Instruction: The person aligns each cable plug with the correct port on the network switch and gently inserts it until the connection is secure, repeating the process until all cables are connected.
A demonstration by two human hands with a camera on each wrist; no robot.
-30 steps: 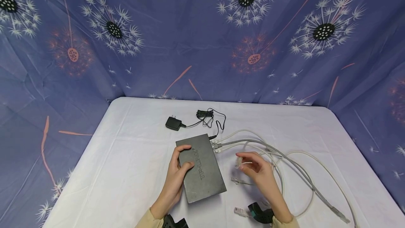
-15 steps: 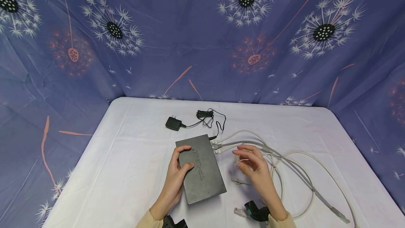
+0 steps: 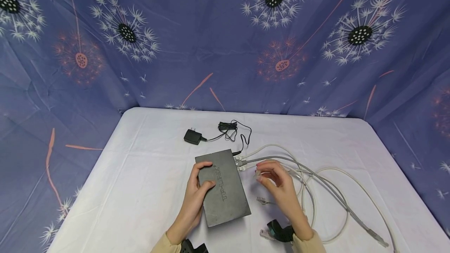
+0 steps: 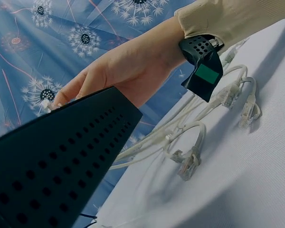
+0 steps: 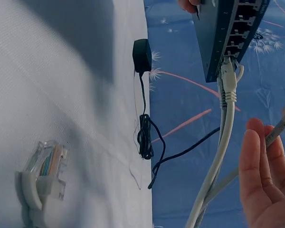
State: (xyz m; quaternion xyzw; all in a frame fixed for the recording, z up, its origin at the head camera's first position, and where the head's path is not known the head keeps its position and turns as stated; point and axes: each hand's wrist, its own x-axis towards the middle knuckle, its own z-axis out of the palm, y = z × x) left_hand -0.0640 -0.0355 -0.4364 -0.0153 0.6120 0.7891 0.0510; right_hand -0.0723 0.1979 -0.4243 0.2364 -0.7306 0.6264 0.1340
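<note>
My left hand (image 3: 191,202) grips a dark grey TP-LINK network switch (image 3: 228,206), thumb on its top and fingers about its far left edge. In the right wrist view, the switch (image 5: 211,42) shows a row of ports, several of them bare. Network cables are plugged in at its far end, and a light one has its plug (image 5: 229,80) seated in a port. My right hand (image 3: 281,186) pinches the clear plug (image 3: 258,174) of another network cable between thumb and fingers, a short way right of the switch's port side.
A black power adapter (image 3: 193,136) and its bundled cord (image 3: 227,126) lie behind the switch. Loose plugs (image 3: 263,200) rest near my right wrist. Grey and white cables (image 3: 330,184) loop across the table's right side. A patterned blue curtain (image 3: 211,42) hangs behind the white table (image 3: 140,190).
My right hand has moved left toward the switch with the plug in its fingers. The left hand and the switch have hardly moved.
</note>
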